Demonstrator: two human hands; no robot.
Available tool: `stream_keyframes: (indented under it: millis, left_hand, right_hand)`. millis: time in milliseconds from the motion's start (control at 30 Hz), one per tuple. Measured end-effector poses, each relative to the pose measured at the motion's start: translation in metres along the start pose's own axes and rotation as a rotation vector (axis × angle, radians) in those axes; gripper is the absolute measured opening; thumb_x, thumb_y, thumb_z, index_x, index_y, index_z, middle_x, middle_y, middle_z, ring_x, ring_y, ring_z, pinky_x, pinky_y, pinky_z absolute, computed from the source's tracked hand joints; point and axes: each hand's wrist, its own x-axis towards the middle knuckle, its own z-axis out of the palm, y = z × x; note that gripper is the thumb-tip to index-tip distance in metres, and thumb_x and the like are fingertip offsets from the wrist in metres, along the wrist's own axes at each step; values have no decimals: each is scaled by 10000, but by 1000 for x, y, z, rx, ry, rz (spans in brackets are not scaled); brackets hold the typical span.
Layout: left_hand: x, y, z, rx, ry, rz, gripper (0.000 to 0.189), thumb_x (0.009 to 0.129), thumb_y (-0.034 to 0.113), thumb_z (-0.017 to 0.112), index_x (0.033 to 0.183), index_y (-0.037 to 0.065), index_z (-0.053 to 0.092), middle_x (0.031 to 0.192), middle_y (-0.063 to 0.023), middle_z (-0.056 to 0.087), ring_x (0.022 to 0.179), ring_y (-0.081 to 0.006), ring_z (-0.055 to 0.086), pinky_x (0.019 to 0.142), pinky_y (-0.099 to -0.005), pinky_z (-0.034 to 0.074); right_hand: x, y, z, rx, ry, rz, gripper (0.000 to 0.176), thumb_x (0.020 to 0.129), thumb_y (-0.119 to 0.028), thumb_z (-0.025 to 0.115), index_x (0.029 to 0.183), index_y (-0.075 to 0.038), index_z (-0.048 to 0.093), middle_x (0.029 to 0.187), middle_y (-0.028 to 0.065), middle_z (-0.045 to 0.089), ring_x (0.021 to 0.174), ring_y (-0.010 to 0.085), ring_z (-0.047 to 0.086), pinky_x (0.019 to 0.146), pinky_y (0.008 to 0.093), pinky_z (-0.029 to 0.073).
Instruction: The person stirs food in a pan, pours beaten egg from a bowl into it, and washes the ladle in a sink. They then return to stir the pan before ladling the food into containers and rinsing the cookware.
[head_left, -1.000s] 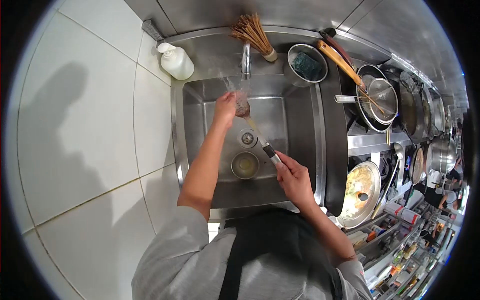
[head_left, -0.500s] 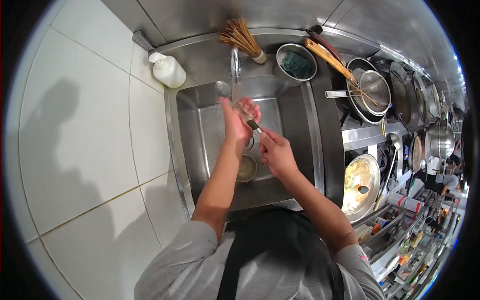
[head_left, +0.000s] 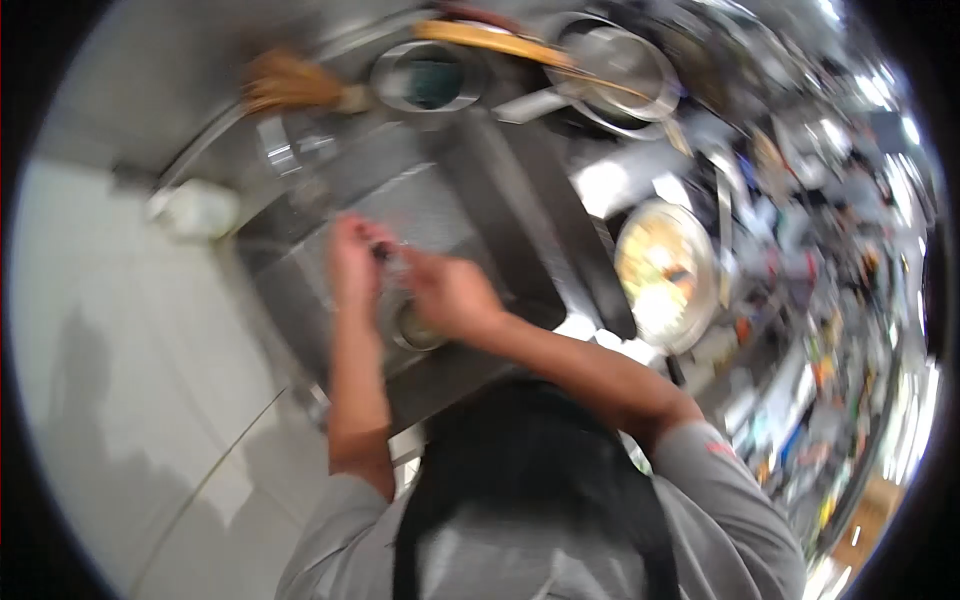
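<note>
Motion blur softens the whole view. Over the sink (head_left: 400,190), my left hand (head_left: 355,262) is closed around a spoon (head_left: 381,251), of which only a dark part of the handle shows clearly. My right hand (head_left: 452,296) grips the handle's end, just right of my left hand. The spoon's head is hidden or lost in the blur. Below the hands, a small round bowl (head_left: 415,330) sits in the sink, partly covered by my right hand. The metal faucet (head_left: 277,146) stands above and left of my hands.
A white pump bottle (head_left: 200,210) stands at the sink's left corner. Behind the sink are a bristle brush (head_left: 295,84) and a metal pot (head_left: 385,78). To the right are a strainer (head_left: 625,75) and a lidded pan of food (head_left: 660,265).
The view has swung right, shifting the sink and stove leftward and tilting them. My left hand, spread under the spoon before, has closed around it. My right hand still grips the handle.
</note>
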Motion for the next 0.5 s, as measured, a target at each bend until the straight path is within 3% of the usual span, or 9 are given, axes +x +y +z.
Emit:
stream_keyframes:
  millis: [33, 100, 133, 200, 233, 300, 333, 400, 500]
  left_hand:
    - [15, -10, -10, 21, -4, 106, 141, 1013, 147, 537, 883, 90, 534, 764, -20, 502, 697, -156, 543, 652, -315, 493]
    - [89, -31, -95, -580, -95, -319, 100, 1017, 143, 543, 1008, 76, 616, 797, -7, 536, 716, -147, 540, 680, -291, 508]
    - [81, -20, -89, -422, 110, -278, 178, 1038, 184, 541, 1114, 62, 646, 815, -6, 557, 717, -141, 538, 705, -295, 520]
    - [77, 1, -79, -142, 195, -154, 247, 1047, 230, 557, 1184, 44, 646, 835, -9, 573, 728, -132, 537, 722, -297, 520]
    - [67, 13, -60, -250, 189, -126, 249, 1043, 270, 579, 1132, 46, 642, 821, -7, 564, 710, -127, 528, 703, -290, 515]
    - [34, 32, -23, -473, 191, -57, 301, 1034, 349, 623, 1028, 48, 635, 793, -2, 545, 676, -117, 510, 664, -275, 505]
    - [46, 24, -49, -663, -38, -102, 347, 1010, 401, 648, 968, 59, 606, 768, 2, 524, 657, -114, 498, 637, -270, 494]
    - [78, 10, -95, -1035, -511, -190, 464, 961, 504, 698, 850, 80, 548, 719, 11, 480, 617, -106, 474, 581, -260, 473]
    - [84, 4, -91, -1012, -56, -286, 616, 857, 632, 753, 752, 113, 438, 636, 20, 367, 553, -107, 375, 495, -260, 348]
  right_hand:
    - [-3, 9, 6, -33, 11, 3, 413, 951, -194, 663, 1333, -37, 668, 1036, 307, 696, 919, 449, 711, 789, 475, 562]
    - [-13, 9, 10, -6, -3, 44, 394, 954, -205, 660, 1308, -33, 678, 1065, 300, 693, 950, 441, 709, 809, 464, 560]
    - [-19, 10, 11, 19, -11, -2, 390, 954, -203, 661, 1304, -31, 679, 1089, 300, 688, 987, 433, 710, 828, 458, 558]
    - [-28, 21, 31, 192, 91, -40, 333, 987, -204, 617, 1276, -51, 676, 966, 254, 711, 857, 399, 706, 745, 478, 540]
    - [-29, 29, 35, 286, 130, -66, 307, 1004, -205, 595, 1262, -60, 675, 904, 231, 723, 792, 381, 704, 704, 487, 531]
    - [-26, 30, 16, 1123, -145, 550, 216, 1021, -242, 620, 1138, -76, 694, 775, 113, 629, 670, 237, 588, 591, 394, 434]
    - [-26, 31, 9, 1534, -301, 864, 196, 1029, -261, 633, 1076, -84, 703, 711, 54, 582, 609, 164, 531, 534, 348, 386]
    - [-30, 33, 5, 1636, -323, 944, 195, 1046, -295, 618, 1056, -106, 665, 683, -14, 448, 588, 109, 380, 522, 303, 290]
    - [-31, 24, 1, 1337, -326, 805, 245, 1058, -344, 599, 1095, -103, 626, 666, -42, 385, 561, 87, 294, 509, 285, 246]
